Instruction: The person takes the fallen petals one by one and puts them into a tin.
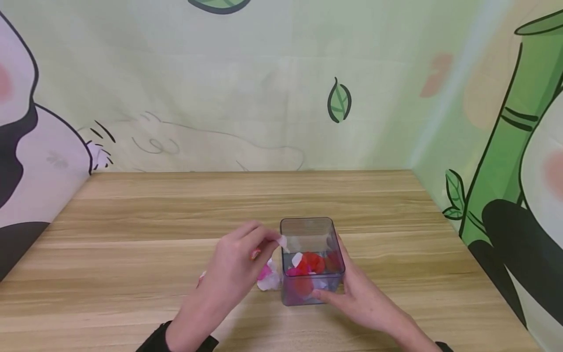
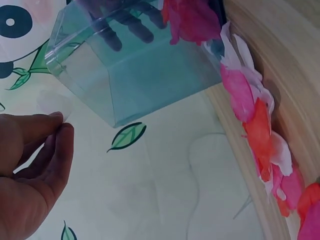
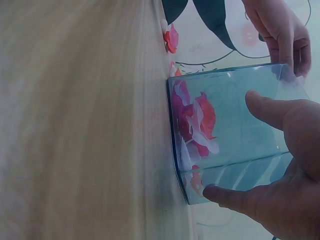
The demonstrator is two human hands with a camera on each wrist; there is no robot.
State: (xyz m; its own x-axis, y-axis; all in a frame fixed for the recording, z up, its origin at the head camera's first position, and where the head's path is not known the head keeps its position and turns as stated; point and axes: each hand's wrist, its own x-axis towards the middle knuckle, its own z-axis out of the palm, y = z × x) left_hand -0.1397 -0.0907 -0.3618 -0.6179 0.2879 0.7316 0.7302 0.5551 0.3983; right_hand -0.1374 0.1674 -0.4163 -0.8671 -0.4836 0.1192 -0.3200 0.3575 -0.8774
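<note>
A bluish see-through plastic box (image 1: 306, 236) stands on the table, its top open. Red, pink and white artificial petals (image 1: 313, 262) lie in its bottom. My right hand (image 1: 362, 293) grips the box from the right, thumb at the front, other fingers partly hidden behind the wall. At the left rim, my left hand (image 1: 237, 261) pinches a thin white petal (image 2: 52, 102) between thumb and fingertip, level with the opening. Beneath and beside that hand, more loose petals (image 2: 260, 137) are heaped on the table against the box's left side; the head view hides part of them.
The wooden table (image 1: 132, 210) runs back to a fabric backdrop (image 1: 246, 88) printed with leaves, bamboo and pandas. The backdrop also closes off the left and right sides.
</note>
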